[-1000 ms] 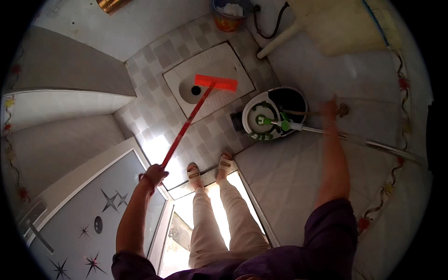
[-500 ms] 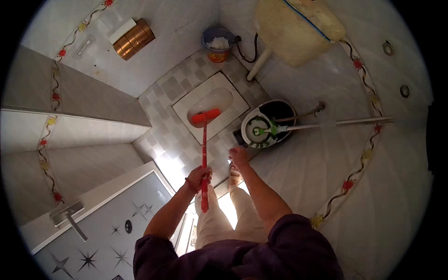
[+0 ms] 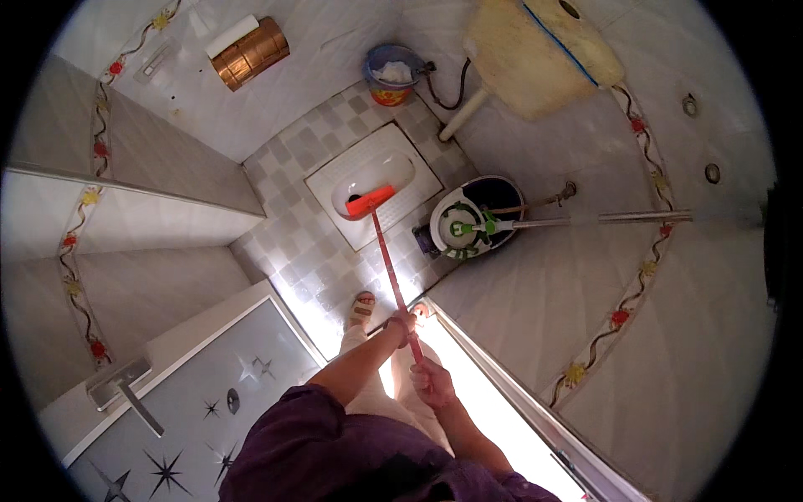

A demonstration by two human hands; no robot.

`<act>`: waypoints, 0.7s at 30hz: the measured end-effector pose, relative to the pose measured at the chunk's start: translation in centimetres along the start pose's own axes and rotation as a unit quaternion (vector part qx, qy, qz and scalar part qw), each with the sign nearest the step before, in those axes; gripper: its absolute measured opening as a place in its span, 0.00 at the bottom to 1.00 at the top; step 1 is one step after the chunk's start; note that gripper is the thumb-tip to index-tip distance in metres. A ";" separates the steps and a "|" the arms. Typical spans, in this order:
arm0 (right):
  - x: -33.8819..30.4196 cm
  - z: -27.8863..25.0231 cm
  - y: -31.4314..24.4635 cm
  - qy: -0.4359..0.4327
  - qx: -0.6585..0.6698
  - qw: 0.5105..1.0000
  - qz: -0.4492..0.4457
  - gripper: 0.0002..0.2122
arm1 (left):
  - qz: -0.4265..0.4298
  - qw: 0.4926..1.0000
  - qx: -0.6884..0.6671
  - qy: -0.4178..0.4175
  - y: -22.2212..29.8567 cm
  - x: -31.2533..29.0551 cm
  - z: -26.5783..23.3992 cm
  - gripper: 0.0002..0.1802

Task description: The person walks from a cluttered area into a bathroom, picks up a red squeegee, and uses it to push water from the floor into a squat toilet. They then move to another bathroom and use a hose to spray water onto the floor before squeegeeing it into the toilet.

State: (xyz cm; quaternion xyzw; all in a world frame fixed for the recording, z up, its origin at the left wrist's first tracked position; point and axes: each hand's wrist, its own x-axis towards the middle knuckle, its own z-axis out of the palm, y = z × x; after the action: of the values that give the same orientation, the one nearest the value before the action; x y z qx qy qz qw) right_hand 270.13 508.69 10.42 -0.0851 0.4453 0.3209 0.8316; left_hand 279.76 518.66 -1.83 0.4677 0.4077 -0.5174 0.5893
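Note:
A red long-handled floor squeegee [image 3: 385, 255] slants from my hands toward the white squat toilet [image 3: 400, 207]. Its orange-red crosswise head lies over the toilet bowl, near the dark drain hole. Partway down the handle, my left hand [image 3: 403, 325] is closed round it. My right hand [image 3: 432, 383] grips the handle's end, closer to my body. Beneath the handle, my sandalled left foot [image 3: 361, 309] stands on the tiles.
Right of the toilet stands a spin mop bucket [image 3: 502, 188] with a metal-handled mop [image 3: 602, 217] leaning across. A blue-and-orange bucket [image 3: 390, 84] stands by the back wall. A yellowed cistern [image 3: 535, 63] hangs at upper right. A frosted door [image 3: 251, 368] is at lower left.
My right hand, earlier off the squeegee, has come onto the handle's end. My left hand has moved right and nearer; the handle now slants rightward while its head stays over the bowl.

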 end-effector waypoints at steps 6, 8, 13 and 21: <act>7.1 6.1 -4.4 0.093 -0.111 0.985 -0.090 0.03 | 0.020 0.985 -0.054 0.164 6.0 15.2 -1.1 0.08; 6.1 1.9 -5.6 0.069 -0.084 0.991 -0.083 0.02 | 0.060 0.973 0.159 0.158 5.1 15.4 2.0 0.15; 2.1 0.7 -3.8 0.125 -0.221 0.959 -0.123 0.04 | 0.185 0.973 -0.136 -0.011 -1.0 12.9 3.3 0.05; 1.1 2.0 -5.6 0.077 -0.084 0.993 -0.039 0.09 | 0.238 0.963 -0.015 0.128 2.2 9.9 5.3 0.19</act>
State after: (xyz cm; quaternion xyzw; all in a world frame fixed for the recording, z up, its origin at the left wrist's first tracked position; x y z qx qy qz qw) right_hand 275.36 505.66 9.94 -0.1966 0.4760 0.3166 0.7966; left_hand 283.27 511.28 -9.83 0.6042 0.3644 -0.2921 0.6456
